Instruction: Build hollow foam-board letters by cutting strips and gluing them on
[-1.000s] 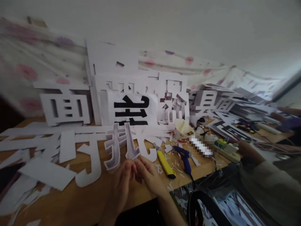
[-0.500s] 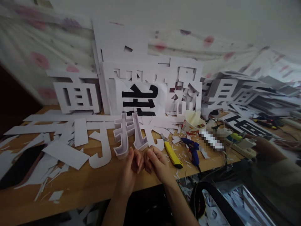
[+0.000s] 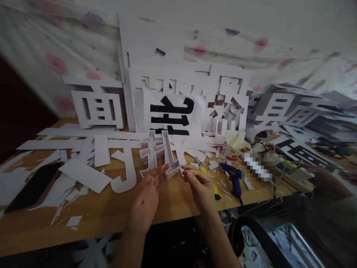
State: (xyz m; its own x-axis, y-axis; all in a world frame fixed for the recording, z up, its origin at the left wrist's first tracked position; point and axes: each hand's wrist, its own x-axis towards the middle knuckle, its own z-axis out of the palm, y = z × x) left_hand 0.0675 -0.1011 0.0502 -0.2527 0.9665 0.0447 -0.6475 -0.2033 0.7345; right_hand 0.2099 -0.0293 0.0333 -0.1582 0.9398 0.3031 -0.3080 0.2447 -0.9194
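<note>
My left hand is open, its fingers stretched towards two white hollow character parts on the table. The left part has several side arms, and its lower end is partly behind my fingers. Beside it stands a narrower L-shaped part, close to both hands. My right hand has its fingers loosely bent and apart, with nothing visible in them. Behind that hand lies a yellow utility knife, partly covered. A blue glue gun rests to the right.
Flat white cutouts, including a hooked piece, and a dark phone lie left. White board letters and a printed black character sheet stand behind. A paper bowl, a power strip and another person's arm are right.
My hands were close together with curled fingers; they have moved apart. My left fingers have straightened towards the white parts. The view has shifted slightly.
</note>
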